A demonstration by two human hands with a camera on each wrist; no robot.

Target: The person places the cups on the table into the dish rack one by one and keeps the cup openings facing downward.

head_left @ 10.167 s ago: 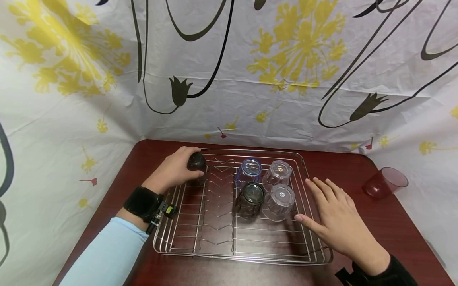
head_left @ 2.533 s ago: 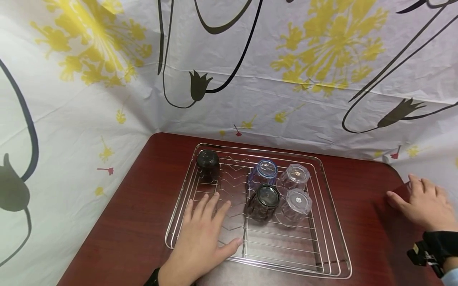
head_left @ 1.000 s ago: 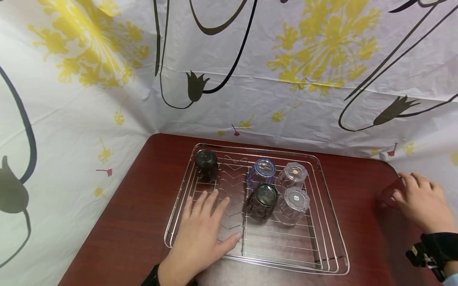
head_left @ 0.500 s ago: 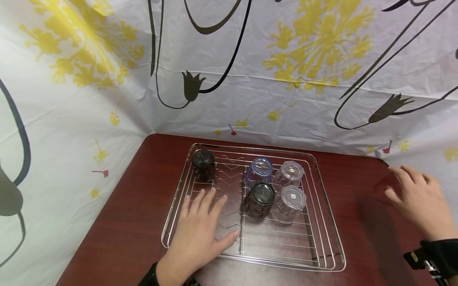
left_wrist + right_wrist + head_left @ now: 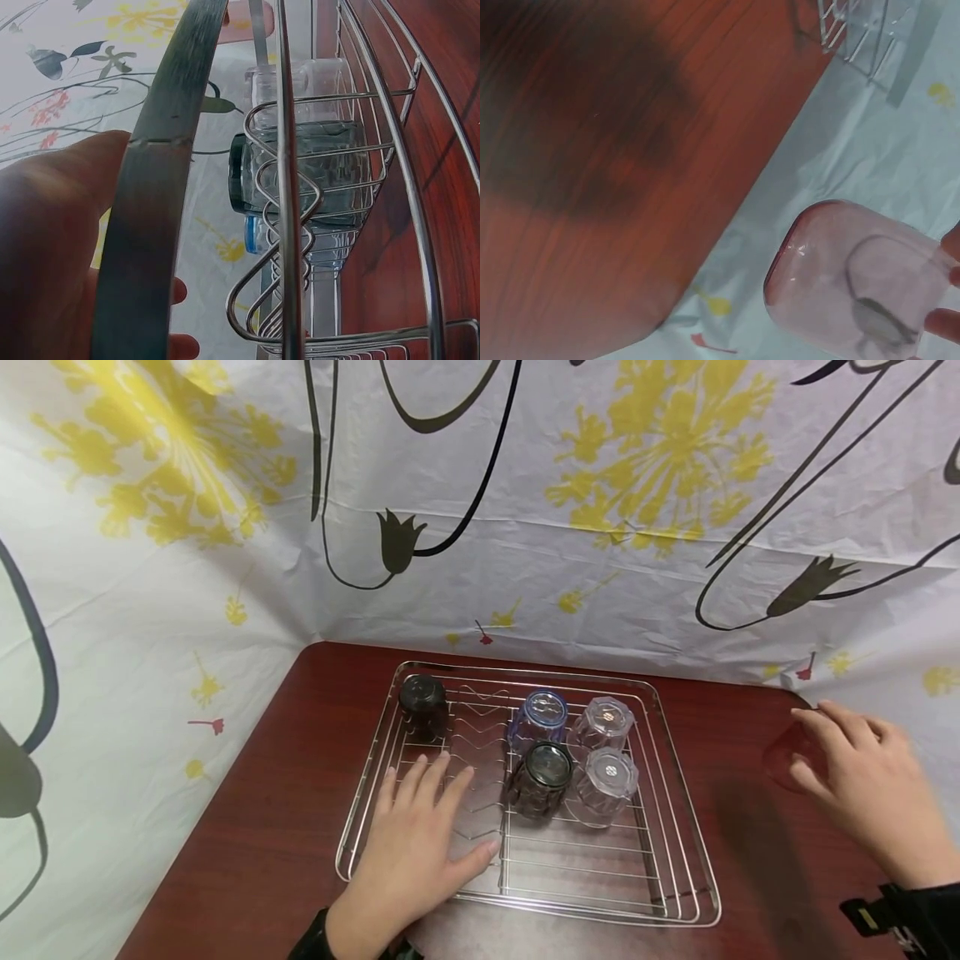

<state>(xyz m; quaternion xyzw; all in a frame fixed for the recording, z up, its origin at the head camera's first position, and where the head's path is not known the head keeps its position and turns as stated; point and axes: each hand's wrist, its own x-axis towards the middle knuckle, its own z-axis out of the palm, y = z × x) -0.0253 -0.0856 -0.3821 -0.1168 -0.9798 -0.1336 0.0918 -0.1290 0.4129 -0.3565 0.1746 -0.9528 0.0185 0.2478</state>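
My right hand holds a clear red drinking glass by one end, raised above the right side of the table. In the right wrist view, fingertips touch that glass at the right edge. My left hand is spread over the front left of a wire dish rack, fingers straight, holding nothing. Upside down in the rack stand a black glass at back left, and a blue-tinted glass, a dark grey glass and two clear glasses right of centre.
The dark red wooden table extends on both sides of the rack. Patterned white cloth hangs behind the table and at its sides. A wavy wire divider runs front to back inside the rack.
My left hand has left the black glass, which stays at back left. My right hand has taken the red glass from the table's right side, raised it and moved it slightly left.
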